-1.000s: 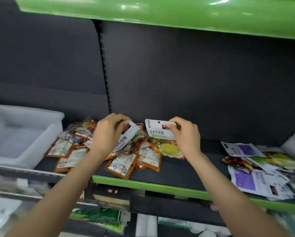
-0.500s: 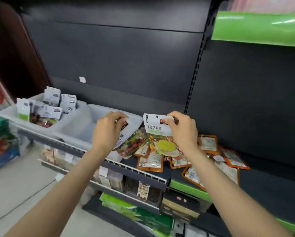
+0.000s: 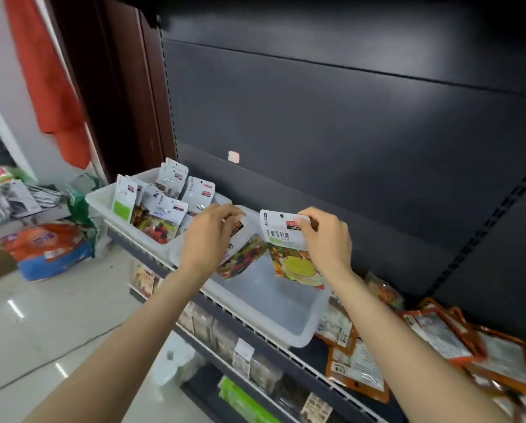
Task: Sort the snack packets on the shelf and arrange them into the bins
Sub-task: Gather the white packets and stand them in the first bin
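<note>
Here, both hands — left hand (image 3: 208,239), right hand (image 3: 325,239) — pinch apparently separate packets above the bin's rim (image 3: 301,341).

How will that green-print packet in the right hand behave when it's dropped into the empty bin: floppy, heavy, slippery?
Likely floppy: the packet hangs limp below the right hand, which pinches its top edge. Probably light, since one pinch carries it. The glossy film looks slick, so it may slide or fall flat in the empty bin rather than stand.
</note>
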A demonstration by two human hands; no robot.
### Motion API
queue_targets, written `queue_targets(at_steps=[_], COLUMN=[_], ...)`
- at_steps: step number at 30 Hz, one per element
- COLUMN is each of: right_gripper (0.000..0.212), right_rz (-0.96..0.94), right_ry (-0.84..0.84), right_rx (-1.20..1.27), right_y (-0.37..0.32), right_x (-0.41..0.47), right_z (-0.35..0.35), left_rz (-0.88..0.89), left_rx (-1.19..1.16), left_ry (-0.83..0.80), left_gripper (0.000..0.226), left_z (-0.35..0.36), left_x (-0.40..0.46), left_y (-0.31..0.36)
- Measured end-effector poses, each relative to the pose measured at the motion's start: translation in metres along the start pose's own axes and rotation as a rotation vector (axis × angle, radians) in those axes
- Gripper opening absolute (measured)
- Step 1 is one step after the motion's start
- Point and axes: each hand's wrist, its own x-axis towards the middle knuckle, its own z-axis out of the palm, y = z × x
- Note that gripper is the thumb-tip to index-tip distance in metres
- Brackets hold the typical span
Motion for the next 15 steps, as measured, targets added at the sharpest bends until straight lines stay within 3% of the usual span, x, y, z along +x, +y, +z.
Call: queue_targets(at_steps=[8,15], right_gripper=[0.019,0.019], right_rz=[-0.055,-0.124], right_ry=[-0.039,0.002], right_rx=[0.058,0.041], right_y=[-0.067,-0.146], right_x=[0.055,0.084], right_z=[0.08,0.16], left_rz=[-0.077,-0.075], left_rx=[0.03,0.012], left_ry=[0.113,0.104], left_gripper=[0.019,0.019], left_z=[-0.048,-0.099], left_x=[0.054,0.099], left_y=[-0.083,-0.163])
